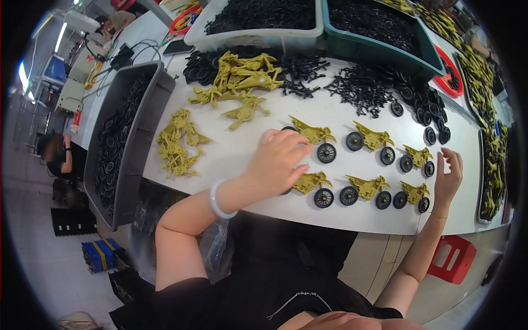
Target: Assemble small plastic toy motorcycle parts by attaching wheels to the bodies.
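Head view: toy motorcycles, olive-yellow bodies on black wheels, are lying on the white table (231,154) in two rows of three; five are showing both wheels, e.g. the upper middle one (371,140) and the lower middle one (366,190). Left hand (278,162) is resting, fingers curled downward, over the left ends of both rows, covering the rear of the lower left motorcycle (313,184); whether it is pinching a wheel cannot be told. Right hand (448,176) is standing spread and empty just beside the right end of the rows. Judged progress: six units done or nearly so, much remaining, since bare yellow bodies (239,82) and another loose pile (176,143) are waiting wheelless, with black wheels (426,107) scattered and more filling the grey bin (124,137)
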Motion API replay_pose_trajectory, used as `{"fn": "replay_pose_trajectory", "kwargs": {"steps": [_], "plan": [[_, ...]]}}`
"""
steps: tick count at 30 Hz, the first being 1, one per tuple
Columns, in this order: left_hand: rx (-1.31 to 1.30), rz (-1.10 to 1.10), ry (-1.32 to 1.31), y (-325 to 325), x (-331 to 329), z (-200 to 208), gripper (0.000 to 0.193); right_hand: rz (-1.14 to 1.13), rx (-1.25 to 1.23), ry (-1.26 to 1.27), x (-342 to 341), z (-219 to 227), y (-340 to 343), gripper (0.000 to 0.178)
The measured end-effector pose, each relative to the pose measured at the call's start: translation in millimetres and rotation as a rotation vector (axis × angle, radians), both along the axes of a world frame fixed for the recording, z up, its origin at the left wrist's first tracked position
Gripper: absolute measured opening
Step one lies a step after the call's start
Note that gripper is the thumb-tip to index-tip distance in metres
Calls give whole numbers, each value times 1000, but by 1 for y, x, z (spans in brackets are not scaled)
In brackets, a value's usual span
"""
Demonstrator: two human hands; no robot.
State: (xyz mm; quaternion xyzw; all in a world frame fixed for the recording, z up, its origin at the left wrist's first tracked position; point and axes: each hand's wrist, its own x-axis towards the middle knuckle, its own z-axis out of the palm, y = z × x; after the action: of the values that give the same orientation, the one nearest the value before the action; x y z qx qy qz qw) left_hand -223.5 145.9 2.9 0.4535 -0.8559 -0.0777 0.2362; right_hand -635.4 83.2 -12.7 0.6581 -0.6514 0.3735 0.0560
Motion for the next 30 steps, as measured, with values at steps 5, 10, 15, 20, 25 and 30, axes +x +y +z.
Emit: {"fn": "replay_pose_trajectory", "kwargs": {"steps": [5,10,15,20,25,30], "plan": [[-80,103,-38,-8,24,-9,33,637,136,183,148,48,-45,12],[-203,45,-114,-40,1,-37,25,779,303,248,251,13,-110,14],[-133,42,-89,-35,12,-47,20,800,522,164,294,5,-125,14],[-109,50,-54,-34,16,-40,18,861,352,338,285,-2,-125,14],[-71,78,-61,-33,21,-36,9,818,412,72,271,-6,-115,19],[-62,86,-20,-38,23,-42,9,728,536,-95,254,5,-107,29]]}}
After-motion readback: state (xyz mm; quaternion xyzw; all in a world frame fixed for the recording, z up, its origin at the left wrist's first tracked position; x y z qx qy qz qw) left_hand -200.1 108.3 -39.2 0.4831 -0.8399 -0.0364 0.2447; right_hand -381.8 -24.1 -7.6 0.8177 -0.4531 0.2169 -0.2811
